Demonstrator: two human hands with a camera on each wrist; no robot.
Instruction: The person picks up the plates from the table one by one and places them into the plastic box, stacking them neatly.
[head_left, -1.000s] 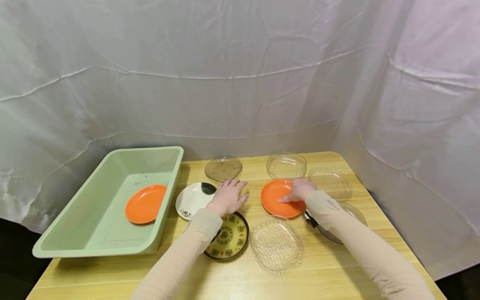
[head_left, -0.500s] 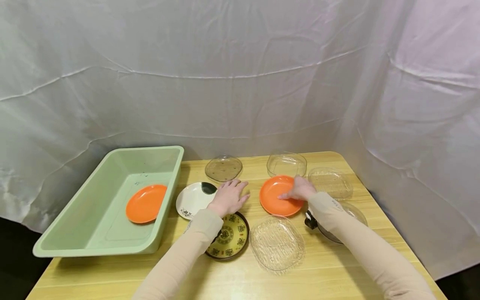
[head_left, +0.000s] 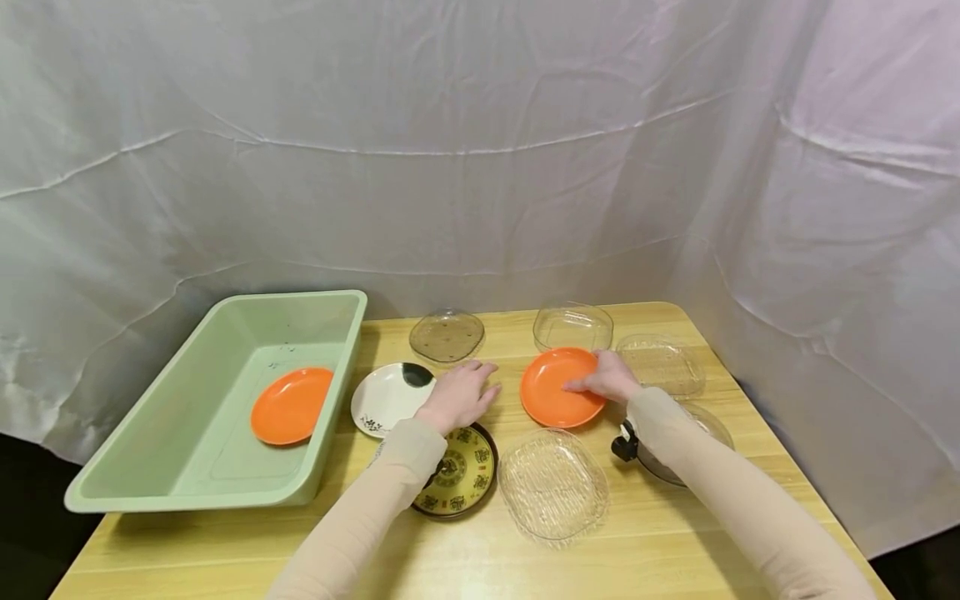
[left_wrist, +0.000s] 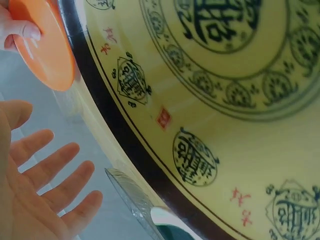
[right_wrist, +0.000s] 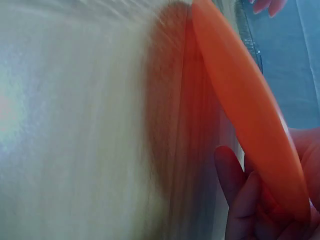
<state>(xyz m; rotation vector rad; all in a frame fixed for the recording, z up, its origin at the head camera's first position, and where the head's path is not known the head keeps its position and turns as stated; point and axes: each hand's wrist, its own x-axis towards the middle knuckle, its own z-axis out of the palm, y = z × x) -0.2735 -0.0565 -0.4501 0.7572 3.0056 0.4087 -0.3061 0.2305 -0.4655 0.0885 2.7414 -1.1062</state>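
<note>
My right hand (head_left: 609, 379) pinches the right rim of an orange plate (head_left: 551, 392), thumb on top and fingers beneath. In the right wrist view the plate (right_wrist: 250, 105) is raised off the wood, its shadow on the table beside it. My left hand (head_left: 459, 396) holds nothing; it hovers over a yellow patterned plate (head_left: 468, 475) with a dark rim and overlaps a white plate (head_left: 386, 396) with a black patch. In the left wrist view the left hand's fingers (left_wrist: 65, 195) are spread, with the patterned plate (left_wrist: 200, 115) filling much of that view.
A green basin (head_left: 225, 492) at left holds another orange plate (head_left: 291, 408). Clear plastic dishes stand around: a ribbed one (head_left: 553, 492) in front, a brownish one (head_left: 447, 337) at back, others (head_left: 573, 329) behind and right. A grey curtain (head_left: 480, 208) closes the back.
My right hand has lifted the orange plate slightly off the table, and both have shifted a little toward the back. The left hand has stayed nearly still.
</note>
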